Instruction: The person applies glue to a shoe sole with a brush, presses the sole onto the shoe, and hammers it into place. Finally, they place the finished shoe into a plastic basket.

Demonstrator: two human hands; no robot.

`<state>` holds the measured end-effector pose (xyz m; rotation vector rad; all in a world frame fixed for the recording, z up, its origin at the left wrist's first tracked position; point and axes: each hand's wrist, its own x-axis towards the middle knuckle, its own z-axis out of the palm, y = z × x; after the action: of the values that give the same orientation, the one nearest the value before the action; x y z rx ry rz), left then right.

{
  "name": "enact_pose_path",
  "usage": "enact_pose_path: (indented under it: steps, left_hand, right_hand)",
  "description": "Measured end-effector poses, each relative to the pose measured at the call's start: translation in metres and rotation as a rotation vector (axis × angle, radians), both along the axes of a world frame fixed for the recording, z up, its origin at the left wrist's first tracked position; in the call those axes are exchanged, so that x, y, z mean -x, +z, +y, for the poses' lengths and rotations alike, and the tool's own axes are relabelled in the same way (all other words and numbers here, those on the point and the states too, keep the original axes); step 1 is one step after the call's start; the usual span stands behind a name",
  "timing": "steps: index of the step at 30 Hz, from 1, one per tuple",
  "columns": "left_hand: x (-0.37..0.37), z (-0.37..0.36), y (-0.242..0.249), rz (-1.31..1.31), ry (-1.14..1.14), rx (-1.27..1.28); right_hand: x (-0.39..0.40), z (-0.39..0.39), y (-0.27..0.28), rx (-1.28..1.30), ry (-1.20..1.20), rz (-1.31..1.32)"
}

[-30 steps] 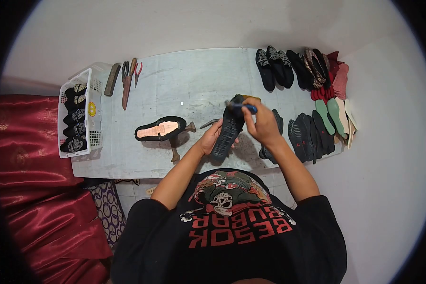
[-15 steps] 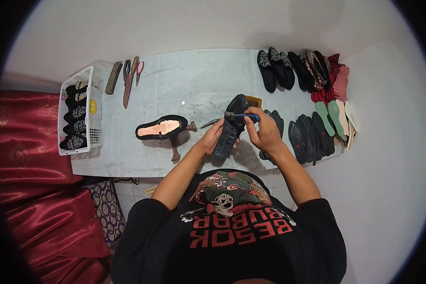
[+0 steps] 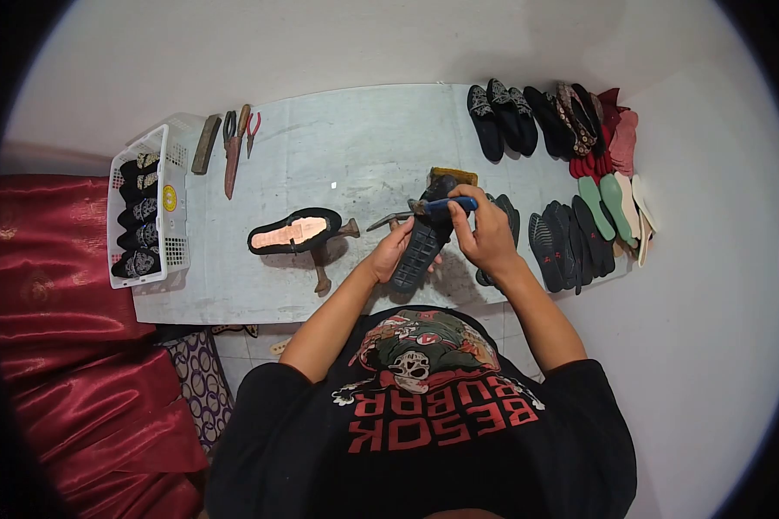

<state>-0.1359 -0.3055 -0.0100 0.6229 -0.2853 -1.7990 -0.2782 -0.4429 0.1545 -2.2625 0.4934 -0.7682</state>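
In the head view my left hand (image 3: 389,255) is wrapped around a black shoe (image 3: 417,255), held sole up above the table. The shoe's ridged tread faces me and its far end points away. My right hand (image 3: 486,233) grips a blue-handled tool (image 3: 450,206), whose small dark head is at the sole; its exact kind I cannot make out. Just left of the shoe is a thin pointed metal piece (image 3: 388,220), partly hidden by my left hand. Further left, another black shoe (image 3: 294,232) with a pale insole area rests on a rusty metal shoe stand (image 3: 322,272).
At left stands a white basket (image 3: 163,143) with patterned shoes. A wooden block (image 3: 205,144), a knife (image 3: 233,169) and red-handled pliers (image 3: 252,134) lie beside it. Black soles (image 3: 550,246), finished shoes (image 3: 515,121) and green insoles (image 3: 614,208) line the right. A yellowish container (image 3: 454,175) sits behind my hands.
The held shoe's far end has tilted down and away, showing more of the yellowish container. My right hand and the blue-handled tool have shifted slightly. My left hand keeps its hold.
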Motion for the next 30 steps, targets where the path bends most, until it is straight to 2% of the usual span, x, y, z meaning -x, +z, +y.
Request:
enact_pose_path:
  steps: [1,3,7,10,14,19,25,28,30]
  left_hand:
    - [-0.001,0.0,-0.001,-0.001,0.001,0.001]
    - [0.0,0.0,-0.003,0.04,-0.026,0.005]
    - [0.001,-0.005,-0.003,0.021,0.04,-0.001]
    - [-0.001,-0.006,-0.009,0.082,0.047,0.036]
    - [-0.001,-0.005,-0.009,0.061,0.045,0.045]
    - [0.0,-0.008,-0.006,0.11,0.011,0.048]
    - [-0.004,-0.011,0.015,0.075,0.078,-0.006]
    - [-0.006,-0.009,0.018,0.107,0.11,-0.07]
    - [-0.006,-0.009,0.01,0.119,0.047,-0.043]
  right_hand:
    - [0.002,0.0,0.001,-0.027,0.004,0.053]
    - [0.001,-0.016,-0.003,-0.052,-0.012,-0.011]
    - [0.004,-0.034,0.004,0.02,-0.123,0.028]
    - [0.013,-0.018,-0.001,0.201,0.044,0.027]
    - [0.022,-0.012,-0.003,0.03,0.099,0.049]
    - [0.018,-0.04,-0.002,0.082,-0.049,0.042]
    - [0.022,-0.031,0.003,0.213,0.059,0.02]
    - [0.024,-0.029,0.001,0.141,0.076,0.048]
    - [0.021,-0.035,0.001,0.128,0.069,0.042]
